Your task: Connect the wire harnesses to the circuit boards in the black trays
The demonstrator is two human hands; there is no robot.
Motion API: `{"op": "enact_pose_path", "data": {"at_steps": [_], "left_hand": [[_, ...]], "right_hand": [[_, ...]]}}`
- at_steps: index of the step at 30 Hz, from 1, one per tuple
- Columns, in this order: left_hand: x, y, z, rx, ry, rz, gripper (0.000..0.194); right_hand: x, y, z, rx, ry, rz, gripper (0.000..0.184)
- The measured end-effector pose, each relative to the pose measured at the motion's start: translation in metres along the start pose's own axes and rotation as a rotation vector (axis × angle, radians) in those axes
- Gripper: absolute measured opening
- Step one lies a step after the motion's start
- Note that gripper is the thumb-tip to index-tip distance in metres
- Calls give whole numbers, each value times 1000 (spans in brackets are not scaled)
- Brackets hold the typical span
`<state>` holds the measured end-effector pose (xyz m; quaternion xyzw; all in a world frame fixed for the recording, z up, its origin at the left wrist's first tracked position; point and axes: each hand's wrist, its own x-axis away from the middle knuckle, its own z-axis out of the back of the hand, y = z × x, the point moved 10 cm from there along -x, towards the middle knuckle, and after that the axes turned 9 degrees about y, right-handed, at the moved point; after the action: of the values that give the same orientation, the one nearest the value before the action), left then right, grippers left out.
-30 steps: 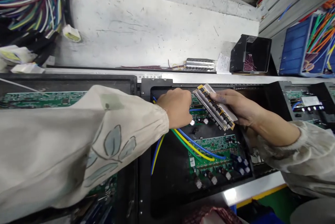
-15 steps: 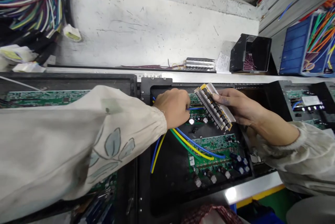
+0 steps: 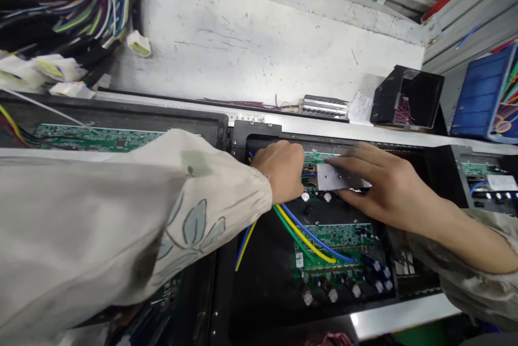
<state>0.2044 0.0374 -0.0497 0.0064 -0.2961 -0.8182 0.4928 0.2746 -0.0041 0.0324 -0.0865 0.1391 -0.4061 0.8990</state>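
Metal plate (image 3: 328, 178) held over the upper circuit board (image 3: 313, 157)
In the black tray (image 3: 263, 292), the right hand (image 3: 386, 178) spans the plate narrowly between thumb and fingers, likely keeping its flat face up; the left hand (image 3: 280, 168) curls over wires (image 3: 301, 236), perhaps steadying them, fingertips hidden, so its grip can't be told. Behind, a scuffed white worktop (image 3: 243, 49) bears a wire bundle (image 3: 95, 6) and black bin (image 3: 383, 103).

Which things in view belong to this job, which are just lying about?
Likely in use:
metal plate in right hand
coloured wires at left hand
upper board
lower board
black housing around them

Apparently lying about:
black bin
blue bin
wire bundle, top left
paper slip
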Motion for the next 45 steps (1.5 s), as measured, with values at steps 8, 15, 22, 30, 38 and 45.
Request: {"op": "enact_pose_path", "data": {"at_steps": [8, 15, 22, 30, 38, 45], "left_hand": [[3, 2, -1, 71, -14, -42, 30], [2, 2, -1, 95, -19, -48, 36], [3, 3, 4, 131, 13, -53, 34], [7, 4, 10, 190, 49, -64, 24], [4, 4, 8, 186, 19, -76, 25], [4, 4, 9, 181, 21, -59, 33]], "right_hand": [[1, 3, -15, 48, -62, 21, 31], [1, 3, -21, 55, -72, 33, 29], [3, 4, -18, 46, -82, 10, 29], [2, 2, -15, 56, -72, 40, 26], [2, 7, -18, 49, -119, 19, 28], [1, 7, -20, 35, -117, 38, 28]]}}
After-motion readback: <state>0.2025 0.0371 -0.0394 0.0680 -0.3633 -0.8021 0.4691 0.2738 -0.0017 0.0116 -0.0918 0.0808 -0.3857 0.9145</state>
